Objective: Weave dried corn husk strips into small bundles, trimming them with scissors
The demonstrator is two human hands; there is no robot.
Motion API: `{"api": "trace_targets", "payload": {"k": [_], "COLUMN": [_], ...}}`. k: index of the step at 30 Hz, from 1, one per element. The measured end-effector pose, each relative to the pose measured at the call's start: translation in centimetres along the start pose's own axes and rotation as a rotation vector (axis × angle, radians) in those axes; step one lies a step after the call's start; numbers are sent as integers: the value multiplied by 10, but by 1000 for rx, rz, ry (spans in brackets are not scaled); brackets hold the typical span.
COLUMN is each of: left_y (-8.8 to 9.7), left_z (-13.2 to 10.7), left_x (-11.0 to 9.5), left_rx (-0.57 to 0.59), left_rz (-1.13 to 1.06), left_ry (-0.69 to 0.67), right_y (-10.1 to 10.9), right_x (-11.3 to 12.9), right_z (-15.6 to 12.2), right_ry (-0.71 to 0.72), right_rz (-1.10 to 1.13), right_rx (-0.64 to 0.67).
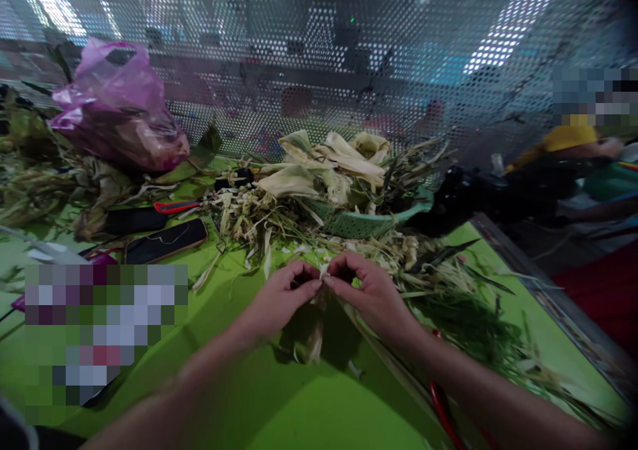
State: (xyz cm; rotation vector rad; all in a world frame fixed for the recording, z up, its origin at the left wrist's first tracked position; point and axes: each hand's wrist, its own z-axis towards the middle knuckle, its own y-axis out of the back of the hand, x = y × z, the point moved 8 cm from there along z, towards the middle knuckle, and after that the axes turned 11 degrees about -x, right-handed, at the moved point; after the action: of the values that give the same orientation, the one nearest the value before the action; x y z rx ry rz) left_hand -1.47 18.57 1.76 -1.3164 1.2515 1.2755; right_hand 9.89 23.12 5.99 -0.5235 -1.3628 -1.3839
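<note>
Over the green table (279,403), my left hand (282,300) and my right hand (366,294) meet at the fingertips. Both pinch the top of a husked corn ear (314,334) that hangs down between them. Its pale dry husk strips trail below my fingers. Just beyond my hands lies a heap of torn husks and green leaves (259,221). A green plastic basket (369,223) behind it is piled with pale husks.
A pink plastic bag (117,108) sits at the back left beside a dark phone (167,239) and a red-handled tool (177,206). A perforated metal screen (319,58) walls the far side. Another person's arm (563,157) shows at right. Red-handled scissors (441,403) lie under my right forearm.
</note>
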Motion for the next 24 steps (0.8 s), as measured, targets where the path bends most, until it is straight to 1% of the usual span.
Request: {"api": "trace_targets", "payload": {"k": [6,11,16,21,24], "left_y": [7,11,11,8,5], "left_z": [4,5,5,5,4], "left_x": [0,-2,3,-1,-3], "left_rx": [-88,-157,-164,-127,-116], "left_rz": [41,38,-6,45,54], "left_ry": [-3,-48,-11,-57,-64], "right_y": [0,0,1,0,1], "right_x": [2,1,2,5,5], "right_z": [0,-1,-2,-3,-4], "right_ry": [-38,-55,-26,56,79], "right_rz": [25,34,47,5,-25], "right_rx": [-16,-34,-44,-32,-53]}}
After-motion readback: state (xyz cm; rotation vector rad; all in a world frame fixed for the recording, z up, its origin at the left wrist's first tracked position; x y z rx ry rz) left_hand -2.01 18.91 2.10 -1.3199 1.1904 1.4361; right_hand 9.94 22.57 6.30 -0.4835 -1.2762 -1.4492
